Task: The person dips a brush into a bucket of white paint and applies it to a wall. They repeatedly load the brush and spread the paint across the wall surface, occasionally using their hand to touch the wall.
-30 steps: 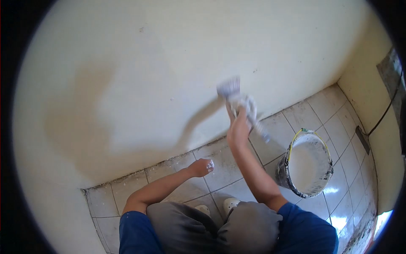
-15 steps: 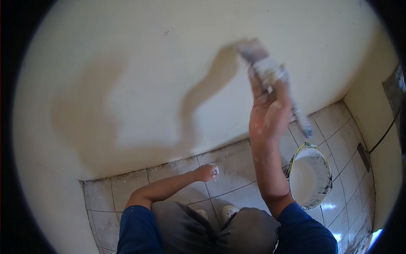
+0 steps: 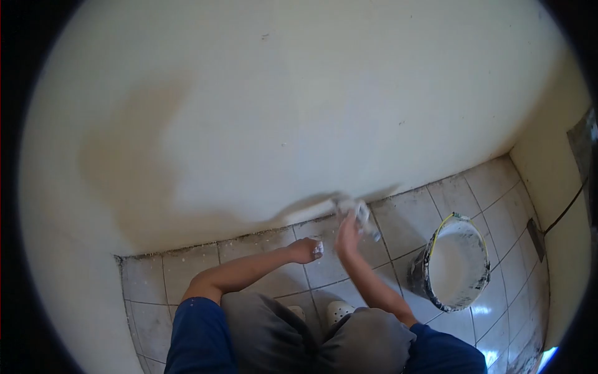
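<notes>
My right hand point(image 3: 347, 238) is wrapped round a paint-smeared paintbrush point(image 3: 356, 210), which motion blurs. The brush's bristle end overlaps the bottom of the pale wall point(image 3: 249, 124), just where it meets the floor. Left of it, above the floor tiles, my left hand point(image 3: 303, 250) is curled into a fist with white smears at its finger side; whatever it holds, if anything, I cannot make out. A bucket point(image 3: 430, 274) with a yellow handle and white paint point(image 3: 450, 265) inside stands to the right of my right hand.
Grey floor tiles point(image 3: 405, 212) carry white specks along the wall's foot. A side wall point(image 3: 554, 187) rises at the right, with a dark cable point(image 3: 568, 204) running to a flat dark piece point(image 3: 536, 240). My knees and pale clogs point(image 3: 338, 310) are at the bottom.
My right hand has swung the paintbrush from high in front of the wall down and left to the wall's foot. My left hand has hardly moved.
</notes>
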Available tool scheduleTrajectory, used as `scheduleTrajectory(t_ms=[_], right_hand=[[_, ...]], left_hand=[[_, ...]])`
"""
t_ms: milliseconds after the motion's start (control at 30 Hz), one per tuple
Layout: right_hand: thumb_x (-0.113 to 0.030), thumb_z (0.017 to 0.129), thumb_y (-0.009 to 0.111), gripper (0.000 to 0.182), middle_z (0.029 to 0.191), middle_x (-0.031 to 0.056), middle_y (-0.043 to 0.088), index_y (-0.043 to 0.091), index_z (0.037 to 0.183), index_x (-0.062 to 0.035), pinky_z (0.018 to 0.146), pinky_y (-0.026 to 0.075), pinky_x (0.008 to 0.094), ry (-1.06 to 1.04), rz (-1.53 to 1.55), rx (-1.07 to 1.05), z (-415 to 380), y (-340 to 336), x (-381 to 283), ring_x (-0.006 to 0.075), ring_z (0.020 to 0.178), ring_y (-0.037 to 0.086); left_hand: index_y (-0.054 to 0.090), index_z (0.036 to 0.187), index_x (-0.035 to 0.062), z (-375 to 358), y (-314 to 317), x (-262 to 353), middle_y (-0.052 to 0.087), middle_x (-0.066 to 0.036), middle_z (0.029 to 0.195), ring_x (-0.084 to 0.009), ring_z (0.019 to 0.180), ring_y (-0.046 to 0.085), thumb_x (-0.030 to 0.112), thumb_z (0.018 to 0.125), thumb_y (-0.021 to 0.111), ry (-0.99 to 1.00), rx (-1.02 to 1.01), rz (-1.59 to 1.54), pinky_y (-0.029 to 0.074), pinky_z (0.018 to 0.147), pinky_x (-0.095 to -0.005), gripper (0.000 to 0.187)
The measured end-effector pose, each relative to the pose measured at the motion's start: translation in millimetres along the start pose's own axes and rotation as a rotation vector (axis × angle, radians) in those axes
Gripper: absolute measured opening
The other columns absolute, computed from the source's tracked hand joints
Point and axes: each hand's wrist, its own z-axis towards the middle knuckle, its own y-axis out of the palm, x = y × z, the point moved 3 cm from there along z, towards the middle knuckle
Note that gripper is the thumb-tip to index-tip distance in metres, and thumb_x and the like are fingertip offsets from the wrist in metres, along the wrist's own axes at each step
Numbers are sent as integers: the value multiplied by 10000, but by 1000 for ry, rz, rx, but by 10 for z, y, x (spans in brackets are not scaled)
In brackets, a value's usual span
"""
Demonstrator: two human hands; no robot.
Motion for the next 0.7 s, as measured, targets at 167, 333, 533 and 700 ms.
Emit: scheduleTrajectory(t_ms=[167,333,533,700], right_hand=[[-55,899,411,245,1100,129,521,450,1111,63,992,427,430,-202,550,-262,-15,1301,-2461,228,1048,526],[-75,896,429,186,1030,55,550,502,1037,21,984,426,406,-398,723,-543,-134,1703,-3130,160,1019,528],[-125,900,488,386,1249,124,418,367,1247,-8,926,418,306,42,218,-68,-202,683,-767,190,1126,456],[-153,917,441,275,1143,105,486,415,1160,-26,933,425,342,232,-28,90,-127,-36,68,181,1081,483]], left_hand=[[593,904,59,2,-114,130,633,-166,874,-338,849,606,279,804,582,46,-13,-67,478,745,-427,242],[598,899,58,-4,-135,94,636,-164,846,-341,824,612,264,805,584,-20,-14,-75,481,725,-424,227],[592,914,55,-68,-245,60,628,-183,886,-353,861,602,281,809,569,-29,38,0,473,760,-446,250],[585,932,55,-63,-92,-58,626,-186,898,-362,868,598,297,810,564,-6,5,32,469,771,-454,271]])
